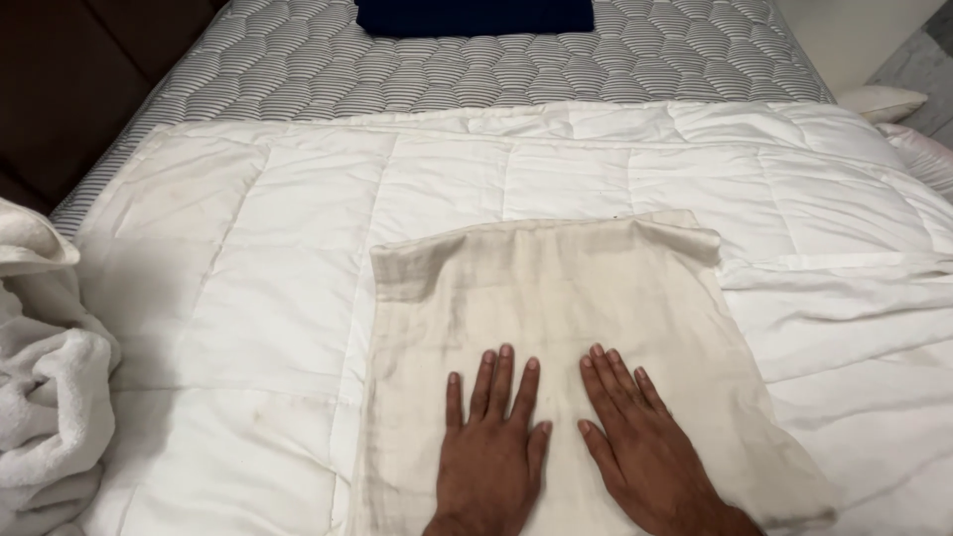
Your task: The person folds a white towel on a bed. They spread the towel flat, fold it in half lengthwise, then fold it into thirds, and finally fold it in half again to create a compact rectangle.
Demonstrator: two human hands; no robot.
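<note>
Both hands lie flat, fingers spread, holding nothing, pressing on the near half of a cream cloth (556, 328) spread on the white quilt (298, 248). This looks like a smoothing step; a next move would call for even outward strokes toward the far edge. The left hand (493, 437) and right hand (635, 437) sit side by side, palms down, fingertips pointing far, wrists at the near edge.

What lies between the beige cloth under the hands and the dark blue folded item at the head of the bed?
In the head view, the white quilted comforter and then striped mattress lie between the beige cloth and the dark blue folded item.
</note>
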